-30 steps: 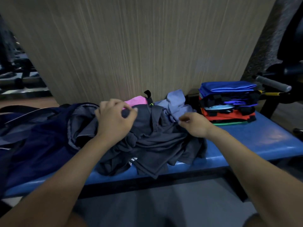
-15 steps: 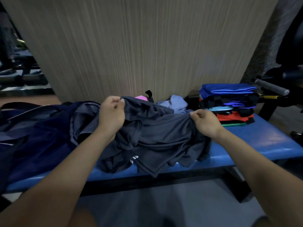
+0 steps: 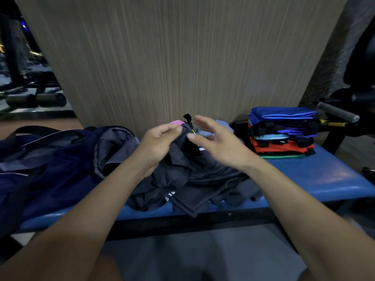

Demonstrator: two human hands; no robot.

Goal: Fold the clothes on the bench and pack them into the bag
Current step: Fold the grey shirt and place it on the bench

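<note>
Our left hand (image 3: 160, 142) pinches an edge of the dark grey garment (image 3: 194, 175); our right hand (image 3: 215, 142) hovers released just beside it. We judge it light, limp and slippery, best taken at two corners.

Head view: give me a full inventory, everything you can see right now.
Padded bench: one, blue, running left to right against the wall.
Open fabric bag: one, navy with grey lining, left end of the bench.
Crumpled dark grey garment: one, bench middle, an edge lifted.
Loose pink cloth: one, behind the grey garment.
Loose lavender cloth: one, behind the right hand.
Stack of folded clothes: one, blue, black, red, green, right on the bench.
Left hand: pinches the grey garment's edge.
Right hand: fingers spread, holding nothing.
</note>
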